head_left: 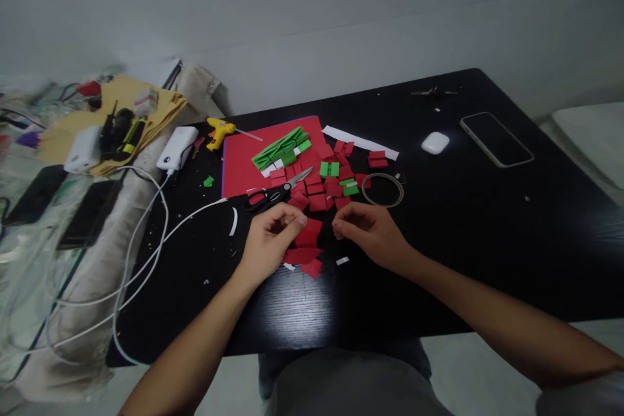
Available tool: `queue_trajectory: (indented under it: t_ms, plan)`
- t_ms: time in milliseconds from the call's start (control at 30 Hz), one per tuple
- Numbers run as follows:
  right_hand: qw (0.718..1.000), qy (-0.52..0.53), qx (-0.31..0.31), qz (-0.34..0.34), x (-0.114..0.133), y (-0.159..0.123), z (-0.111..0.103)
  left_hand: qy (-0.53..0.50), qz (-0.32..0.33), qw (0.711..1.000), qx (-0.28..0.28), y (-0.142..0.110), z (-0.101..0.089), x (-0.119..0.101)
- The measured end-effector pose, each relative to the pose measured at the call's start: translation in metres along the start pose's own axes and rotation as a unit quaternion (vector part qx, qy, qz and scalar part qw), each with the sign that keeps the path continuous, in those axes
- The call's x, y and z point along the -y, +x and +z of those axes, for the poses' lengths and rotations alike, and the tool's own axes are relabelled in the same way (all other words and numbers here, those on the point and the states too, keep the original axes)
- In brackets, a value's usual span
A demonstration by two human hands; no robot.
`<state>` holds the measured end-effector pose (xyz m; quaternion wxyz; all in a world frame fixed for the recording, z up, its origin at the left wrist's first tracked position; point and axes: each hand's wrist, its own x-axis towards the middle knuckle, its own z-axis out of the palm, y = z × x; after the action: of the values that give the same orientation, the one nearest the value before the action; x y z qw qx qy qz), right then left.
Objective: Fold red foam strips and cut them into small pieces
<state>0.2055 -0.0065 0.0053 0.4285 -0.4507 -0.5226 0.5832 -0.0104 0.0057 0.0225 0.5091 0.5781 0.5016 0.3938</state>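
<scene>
My left hand (273, 240) is closed, thumb against forefinger, at the edge of a folded red paper piece (311, 232). To its right, apart from that paper, my right hand (373, 234) has its fingers curled together; anything between the fingertips is too small to make out. Just beyond both hands lies a pile of small folded red paper pieces (318, 201), with a few green ones (330, 169) among them. Black-handled scissors (275, 195) rest partly on the pile, blades half apart. Below my left fingers are more red paper scraps (312, 268).
Behind the pile are red sheets (238, 162) with green folded strips (280, 148). A yellow glue gun (220, 132), power bank (177, 148) and white cable (160, 240) lie left. Rightward sit a tape ring (402, 194), white earbud case (435, 143) and phone (496, 138).
</scene>
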Motion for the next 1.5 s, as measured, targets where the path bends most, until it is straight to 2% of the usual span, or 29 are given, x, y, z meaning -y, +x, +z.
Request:
queue_trajectory:
  t_ms: [333, 567, 667, 800, 900, 967, 1067, 1133, 1300, 1500]
  plan:
    - [0.998, 0.009, 0.049, 0.026, 0.001, -0.003, 0.004, 0.003, 0.021, 0.998, 0.051, -0.008, 0.013, 0.002]
    - [0.999, -0.016, 0.025, 0.025, -0.004, 0.004, -0.002, 0.002, 0.019, 0.999, -0.031, 0.001, -0.006, 0.002]
    - [1.000, -0.002, 0.015, 0.016, -0.002, 0.003, 0.000, 0.003, 0.020, 1.000, -0.013, 0.000, -0.003, 0.002]
    - [0.999, 0.015, 0.039, 0.009, 0.002, -0.002, 0.004, 0.001, 0.024, 0.999, 0.027, -0.007, 0.008, 0.001]
    - [0.999, 0.006, 0.046, 0.007, 0.002, -0.003, 0.005, 0.003, 0.026, 0.999, 0.047, -0.008, 0.010, 0.001]
    - [0.999, -0.011, 0.035, 0.004, 0.001, -0.002, 0.004, 0.008, 0.032, 0.999, 0.037, -0.006, 0.005, 0.001]
    - [0.999, -0.035, 0.010, 0.004, -0.002, 0.000, 0.001, 0.006, 0.042, 0.998, -0.045, 0.000, -0.005, 0.001]
    - [1.000, -0.027, 0.004, 0.009, -0.003, 0.002, 0.000, 0.000, 0.041, 0.997, -0.070, 0.002, -0.008, 0.001]
    - [1.000, 0.010, 0.021, 0.009, -0.001, 0.000, 0.002, -0.002, 0.040, 0.999, -0.034, 0.000, -0.003, 0.001]
    - [0.998, 0.033, 0.047, 0.018, -0.004, -0.002, 0.003, 0.012, 0.079, 0.996, -0.034, 0.000, 0.000, 0.003]
